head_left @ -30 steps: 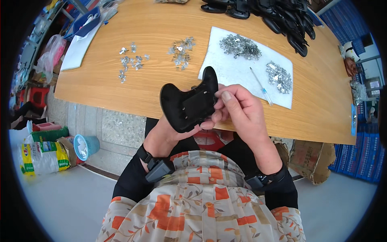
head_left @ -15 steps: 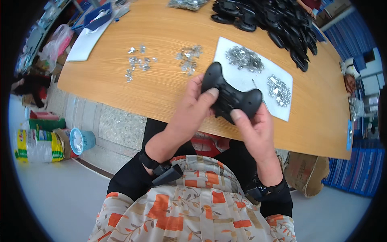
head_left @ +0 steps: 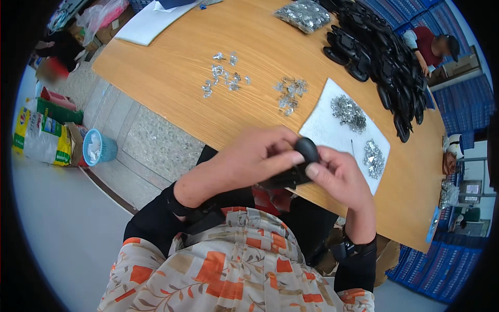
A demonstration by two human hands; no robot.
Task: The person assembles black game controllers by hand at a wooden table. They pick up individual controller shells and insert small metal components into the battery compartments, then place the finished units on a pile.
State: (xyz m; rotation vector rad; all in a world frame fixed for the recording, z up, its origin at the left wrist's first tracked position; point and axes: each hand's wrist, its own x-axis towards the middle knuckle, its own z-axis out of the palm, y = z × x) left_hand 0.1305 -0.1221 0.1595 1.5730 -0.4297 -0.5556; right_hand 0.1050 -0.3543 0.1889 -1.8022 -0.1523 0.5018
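A black game controller (head_left: pixel 307 149) is held between my two hands just over the table's front edge. My left hand (head_left: pixel 262 152) grips it from the left, thumb pressed near one rounded handle. On the other side my right hand (head_left: pixel 340 176) is closed around it, thumb against the same handle; the fingers hide much of the shell. Beyond the right hand lies a white foam sheet (head_left: pixel 323 118) carrying two heaps of small shiny metal parts (head_left: pixel 348 113). Small clear pieces (head_left: pixel 291 94) lie in loose groups on the wood, farther left.
Many black controllers (head_left: pixel 377 57) are heaped at the far right, near a co-worker (head_left: pixel 430 46). A bag of small parts (head_left: pixel 303 15) lies at the back of the wooden table (head_left: pixel 171 88). On the floor at left stands a blue basket (head_left: pixel 106 150); blue stacks (head_left: pixel 442 268) stand at right.
The controller has turned from lying broad side up to showing one handle end, and it sits lower. My left hand has shifted over to that handle. The whole view has swung.
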